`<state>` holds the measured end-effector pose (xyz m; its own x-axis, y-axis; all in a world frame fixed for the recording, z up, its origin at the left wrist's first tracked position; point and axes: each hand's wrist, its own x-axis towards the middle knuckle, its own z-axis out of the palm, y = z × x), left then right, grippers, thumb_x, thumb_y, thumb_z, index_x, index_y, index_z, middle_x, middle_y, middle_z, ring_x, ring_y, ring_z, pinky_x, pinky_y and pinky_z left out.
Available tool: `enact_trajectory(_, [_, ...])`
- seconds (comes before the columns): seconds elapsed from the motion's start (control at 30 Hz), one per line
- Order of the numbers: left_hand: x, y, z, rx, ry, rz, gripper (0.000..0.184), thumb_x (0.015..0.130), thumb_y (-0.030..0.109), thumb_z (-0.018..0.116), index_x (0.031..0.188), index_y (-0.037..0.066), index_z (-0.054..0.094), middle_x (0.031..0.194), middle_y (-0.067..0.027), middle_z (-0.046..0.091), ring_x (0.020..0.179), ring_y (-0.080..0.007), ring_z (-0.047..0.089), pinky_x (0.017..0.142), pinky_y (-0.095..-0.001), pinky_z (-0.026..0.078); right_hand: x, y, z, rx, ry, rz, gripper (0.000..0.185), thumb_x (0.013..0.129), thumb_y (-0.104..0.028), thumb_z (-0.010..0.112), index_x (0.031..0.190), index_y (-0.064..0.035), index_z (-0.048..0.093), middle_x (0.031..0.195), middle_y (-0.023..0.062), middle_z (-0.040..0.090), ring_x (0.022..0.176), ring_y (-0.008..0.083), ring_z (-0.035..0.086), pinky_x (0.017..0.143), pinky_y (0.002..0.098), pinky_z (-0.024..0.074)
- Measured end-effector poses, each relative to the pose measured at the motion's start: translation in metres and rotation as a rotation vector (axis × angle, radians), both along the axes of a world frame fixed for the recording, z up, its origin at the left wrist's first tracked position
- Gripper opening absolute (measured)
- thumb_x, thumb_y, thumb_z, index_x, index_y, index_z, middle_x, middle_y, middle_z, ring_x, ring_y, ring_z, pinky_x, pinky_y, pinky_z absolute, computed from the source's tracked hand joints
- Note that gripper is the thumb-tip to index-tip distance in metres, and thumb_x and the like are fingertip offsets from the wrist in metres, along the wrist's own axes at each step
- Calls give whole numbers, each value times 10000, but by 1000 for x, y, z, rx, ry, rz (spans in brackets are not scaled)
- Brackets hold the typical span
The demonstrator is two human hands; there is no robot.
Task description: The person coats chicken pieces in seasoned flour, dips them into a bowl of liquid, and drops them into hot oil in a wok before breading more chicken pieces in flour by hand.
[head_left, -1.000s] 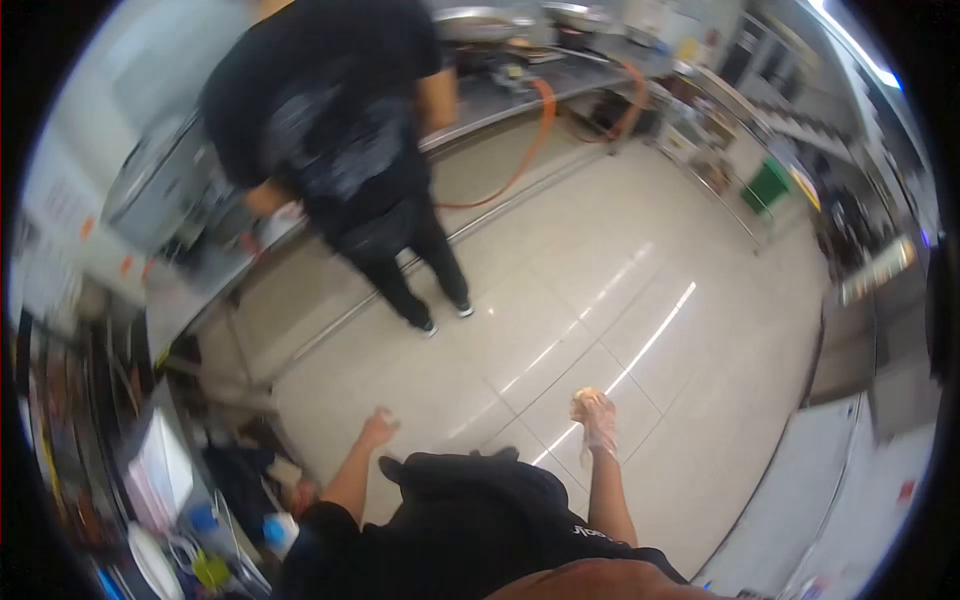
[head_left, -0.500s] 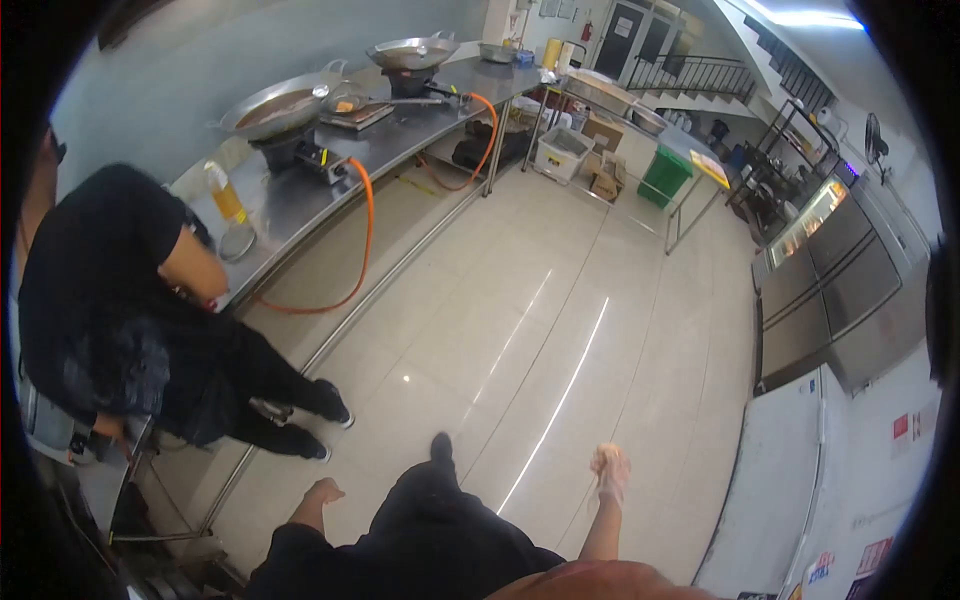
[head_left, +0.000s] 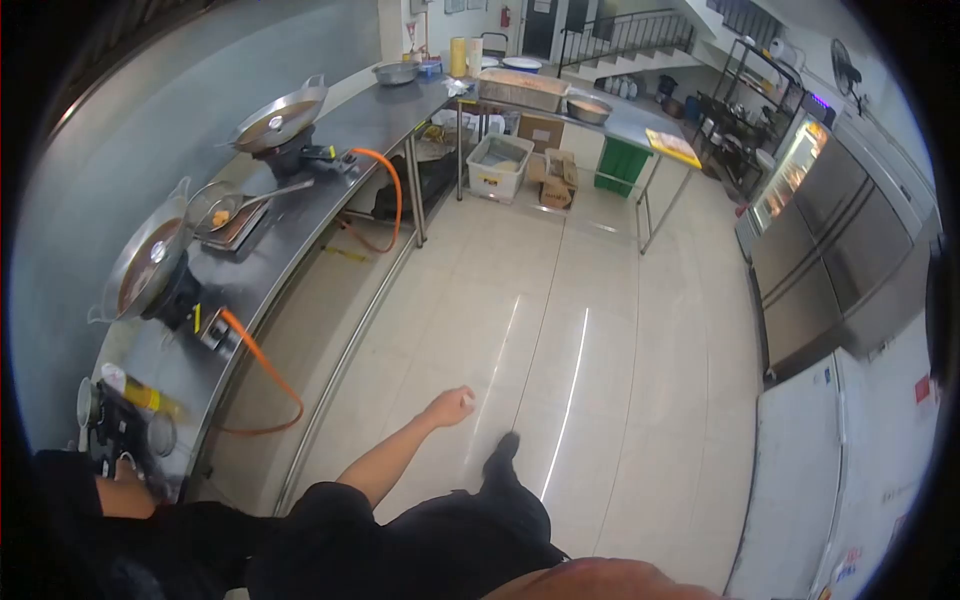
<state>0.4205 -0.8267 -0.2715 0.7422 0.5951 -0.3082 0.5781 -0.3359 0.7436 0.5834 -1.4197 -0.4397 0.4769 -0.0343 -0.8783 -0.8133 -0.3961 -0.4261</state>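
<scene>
My left hand [head_left: 450,407] swings out ahead of my body over the tiled floor. Its fingers are loosely curled, with no object visible in them, and it touches nothing. My right hand is out of view. To the left runs a steel counter [head_left: 285,215] bearing a near wok [head_left: 140,255] and a farther wok [head_left: 275,125], each on a burner with an orange hose. Between them, a strainer [head_left: 215,207] with a bit of food in it rests over a flat tray or scale. A bottle of yellow oil [head_left: 145,393] lies tilted in view near the counter's close end.
At lower left a co-worker's arm [head_left: 125,495] reaches to the counter. Ahead stands a table [head_left: 625,125] with a large tray and bowl; below are a white bin [head_left: 498,168], cartons and a green bin [head_left: 622,165]. Along the right are a steel refrigerator [head_left: 850,240] and white freezer [head_left: 795,470].
I have stepped forward, and the counter, woks and co-worker have shifted back and left in view. My left hand has swung forward; my right hand, in a clear glove, has left the view.
</scene>
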Motion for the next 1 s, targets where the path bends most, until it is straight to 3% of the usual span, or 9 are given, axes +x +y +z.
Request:
enact_trajectory(0.23, [-10, 119, -190, 285, 155, -477, 313, 856, 373, 631, 1052, 132, 670, 1101, -131, 647, 1039, -332, 604, 942, -408, 479, 285, 290, -9, 28, -338, 432, 222, 793, -204, 531, 604, -103, 587, 655, 54, 588, 597, 195, 550, 568, 408, 450])
enact_trajectory(0.33, [-60, 141, -188, 314, 497, -248, 276, 900, 289, 505, 897, 95, 700, 959, -123, 689, 945, -306, 645, 836, -443, 507, 443, 505, -9, 163, -885, 903, 371, 832, -271, 607, 509, -116, 511, 471, 13, 481, 438, 118, 474, 396, 325, 341])
enact_trajectory(0.4, [-64, 147, -179, -472, 534, 797, 254, 862, 195, 515, 848, 7, 685, 782, -158, 699, 689, -294, 681, 681, -421, 540, 468, 656, 120, 485, -866, 820, 347, 881, -392, 601, 717, -87, 614, 635, 14, 563, 564, 113, 529, 500, 289, 411])
enact_trajectory(0.53, [-65, 202, -165, 47, 623, -293, 368, 906, 298, 515, 1046, -6, 667, 1005, -178, 698, 915, -328, 678, 787, -425, 530, 501, 860, 203, 729, -890, 652, 378, 900, -444, 583, 796, -84, 628, 663, 14, 576, 575, 103, 529, 504, 276, 411])
enact_trajectory(0.63, [0, 306, -154, -100, 410, 131, 393, 896, 323, 521, 1133, 45, 666, 1189, -198, 634, 1127, -336, 596, 961, -430, 453, 502, 950, 203, 781, -749, 534, 352, 893, -421, 602, 820, -78, 634, 660, 11, 567, 563, 105, 516, 509, 272, 419])
enact_trajectory(0.73, [97, 479, -249, 148, 743, -259, 352, 943, 273, 443, 1100, 55, 671, 1150, -191, 647, 1056, -351, 621, 923, -497, 460, 527, 979, 146, 632, -673, 588, 275, 864, -344, 646, 782, -82, 623, 637, 8, 547, 541, 111, 504, 501, 269, 414])
enact_trajectory(0.77, [143, 535, -175, -223, 534, 255, 284, 882, 300, 524, 854, 42, 641, 794, -157, 675, 721, -324, 657, 642, -480, 489, 533, 974, 125, 556, -655, 632, 247, 851, -311, 662, 762, -85, 617, 630, 7, 540, 534, 114, 501, 497, 269, 410])
enact_trajectory(0.8, [173, 578, -191, -12, 452, 309, 398, 935, 392, 498, 1073, 55, 658, 1101, -211, 649, 1083, -346, 602, 940, -455, 466, 537, 970, 113, 493, -494, 520, 208, 828, -259, 667, 724, -93, 595, 614, 8, 523, 517, 122, 491, 477, 279, 393])
enact_trajectory(1.0, [339, 782, -24, -72, -254, 615, 256, 859, 237, 655, 1080, 109, 629, 822, -86, 672, 758, -169, 639, 720, -312, 511, 619, 904, -16, 156, -69, 437, 235, 864, -252, 579, 678, -109, 556, 604, 38, 527, 511, 156, 474, 456, 347, 360])
